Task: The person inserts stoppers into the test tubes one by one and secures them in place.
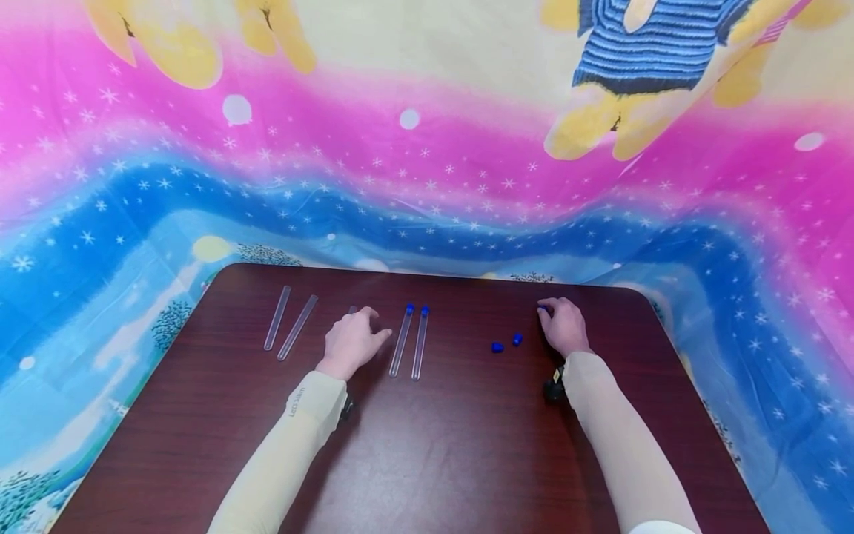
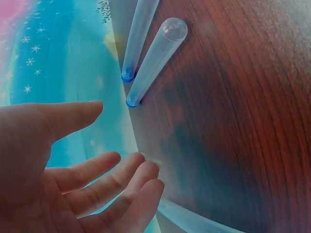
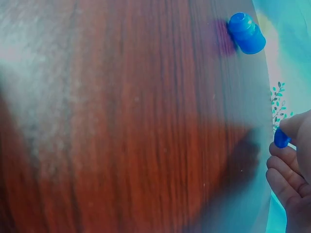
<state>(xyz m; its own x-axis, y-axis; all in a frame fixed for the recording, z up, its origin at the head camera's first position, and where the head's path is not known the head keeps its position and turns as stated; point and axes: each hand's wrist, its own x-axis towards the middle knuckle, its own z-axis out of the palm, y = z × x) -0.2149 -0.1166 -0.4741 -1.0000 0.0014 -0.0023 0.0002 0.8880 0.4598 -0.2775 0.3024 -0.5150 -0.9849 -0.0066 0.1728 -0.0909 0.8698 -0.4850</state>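
Note:
My right hand [image 1: 565,327] pinches a small blue cap [image 3: 281,138] between thumb and fingers at the right of the table. My left hand [image 1: 351,343] holds nothing; in the left wrist view its fingers [image 2: 104,187] are loosely bent, with the thumb apart. A clear test tube [image 2: 194,218] lies by those fingers, mostly hidden behind the hand in the head view. Right of the left hand lie two clear tubes with blue caps, one capped test tube [image 1: 401,345] beside another capped test tube [image 1: 420,347].
Two uncapped clear tubes lie at the left, an outer tube [image 1: 277,319] and an inner tube [image 1: 297,328]. Between the hands sit two loose blue caps, a nearer cap [image 1: 497,347] and a farther cap [image 1: 517,339]. A patterned cloth [image 1: 427,170] hangs behind the dark wooden table [image 1: 427,460].

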